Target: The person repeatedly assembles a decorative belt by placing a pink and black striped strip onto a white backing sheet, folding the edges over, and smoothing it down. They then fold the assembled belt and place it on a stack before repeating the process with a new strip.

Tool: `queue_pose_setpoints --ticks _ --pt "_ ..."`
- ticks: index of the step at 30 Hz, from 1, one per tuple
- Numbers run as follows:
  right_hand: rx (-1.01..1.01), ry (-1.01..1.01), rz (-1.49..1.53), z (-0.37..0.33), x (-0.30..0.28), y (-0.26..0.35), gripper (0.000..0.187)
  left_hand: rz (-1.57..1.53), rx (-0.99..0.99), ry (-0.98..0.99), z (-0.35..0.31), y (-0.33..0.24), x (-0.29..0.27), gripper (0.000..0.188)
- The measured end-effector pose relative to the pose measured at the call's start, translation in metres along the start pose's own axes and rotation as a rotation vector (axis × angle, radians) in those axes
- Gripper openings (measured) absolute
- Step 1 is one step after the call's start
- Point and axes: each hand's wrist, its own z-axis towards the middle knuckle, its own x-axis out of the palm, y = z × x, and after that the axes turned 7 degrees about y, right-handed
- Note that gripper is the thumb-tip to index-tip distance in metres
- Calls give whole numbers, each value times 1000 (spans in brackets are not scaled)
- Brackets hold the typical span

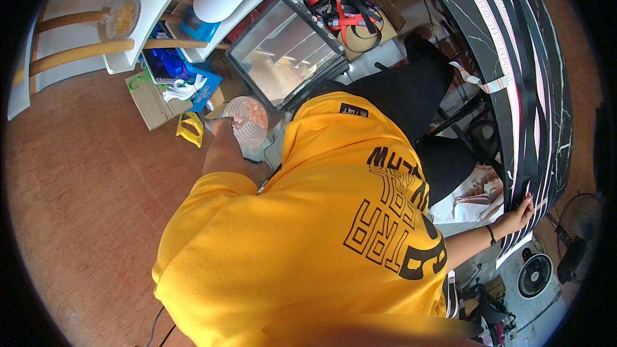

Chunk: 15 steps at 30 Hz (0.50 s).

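Observation:
At the right, my right hand (519,214) rests on the long striped straps (528,109) that run over a black marble-patterned table (459,3). Its fingers are bent together on the straps' near end, and a dark band circles the wrist. My left arm reaches to the far left, where my left hand (222,126) is at the side of a pale, ribbed round basket (249,130) with pinkish contents. Its fingertips are hard to make out there. Close by lies a yellow handled tool (190,130). A yellow printed shirt (308,212) fills the middle.
A glass-fronted black frame (287,51) leans beyond the basket. Red and black straps (340,9) lie in a carton behind it. White shelving (154,16) stands at far left above blue packages (168,64) and cardboard (154,99). A small fan (535,275) is at lower right.

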Motion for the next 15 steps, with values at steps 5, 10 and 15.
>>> queue_pose_setpoints --ticks 5,10,15 --pt "-5 2 -17 -1 3 4 25 -31 73 -1 -33 -1 -2 65" --pt "-8 4 -62 0 3 3 26 -231 -5 -111 -28 -3 21 64" --pt "-16 22 -51 0 2 1 24 -97 -27 -114 -5 -10 46 64"
